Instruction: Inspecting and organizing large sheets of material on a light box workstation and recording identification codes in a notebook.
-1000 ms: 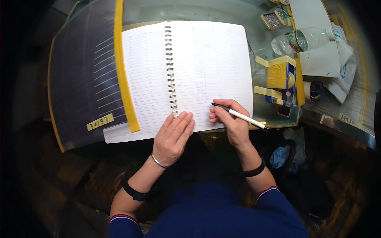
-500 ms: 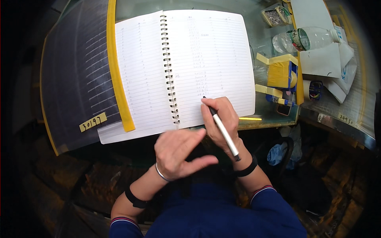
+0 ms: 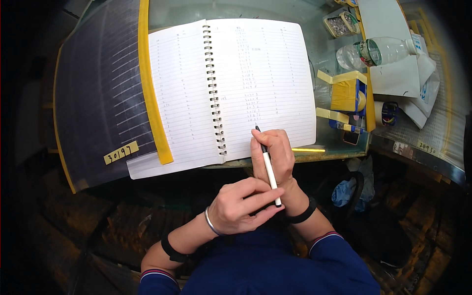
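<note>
A white pen (image 3: 270, 172) with black ends slants over the lower right page of an open spiral notebook (image 3: 290, 135). My right hand (image 3: 276, 153) grips it close to its front end, fingers bent, over the page's lower edge. The pen's tip lies just below the last handwritten row. My left hand (image 3: 241, 206) is in front of the notebook's near edge, thumb and index finger closed about the pen's rear end. Both pages are lined and carry columns of small handwriting.
Left of the notebook lies a dark sheet (image 3: 101, 93) with a yellow taped edge, overlapping the left page. To the right are a clear plastic bottle (image 3: 376, 51), a blue tape dispenser (image 3: 349, 94) with yellow tape, a small tub of tiny pieces (image 3: 340, 24) and a phone (image 3: 350, 137).
My left hand has moved right and closed from spread fingers onto the pen's rear end. The pen has swung steeper, its rear end shifting left. The notebook appears slightly lower in view.
</note>
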The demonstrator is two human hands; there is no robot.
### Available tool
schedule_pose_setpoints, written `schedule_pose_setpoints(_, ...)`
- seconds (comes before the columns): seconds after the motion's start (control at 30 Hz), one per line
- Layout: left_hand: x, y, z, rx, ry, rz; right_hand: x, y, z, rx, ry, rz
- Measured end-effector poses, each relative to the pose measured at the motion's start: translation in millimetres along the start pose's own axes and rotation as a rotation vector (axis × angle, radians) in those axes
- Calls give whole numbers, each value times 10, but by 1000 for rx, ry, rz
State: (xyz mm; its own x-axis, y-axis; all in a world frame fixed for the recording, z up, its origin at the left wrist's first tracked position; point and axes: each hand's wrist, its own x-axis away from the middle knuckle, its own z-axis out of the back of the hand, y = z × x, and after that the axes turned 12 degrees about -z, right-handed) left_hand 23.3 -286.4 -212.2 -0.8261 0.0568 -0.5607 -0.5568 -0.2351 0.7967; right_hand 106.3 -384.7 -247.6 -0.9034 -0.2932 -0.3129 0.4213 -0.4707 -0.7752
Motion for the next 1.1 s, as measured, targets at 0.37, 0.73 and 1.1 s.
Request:
schedule_pose_setpoints(0.37,208,-456,175,-567,-235,74,-169,152,97,-615,-283,-794)
schedule_pose_setpoints(0.73,194,-514,142,-612,-154,31,-141,256,-22,-122,-151,-352)
schedule_pose_setpoints(1.1,216,-523,162,-609,-147,28,-116,237,-62,-121,-130,-366)
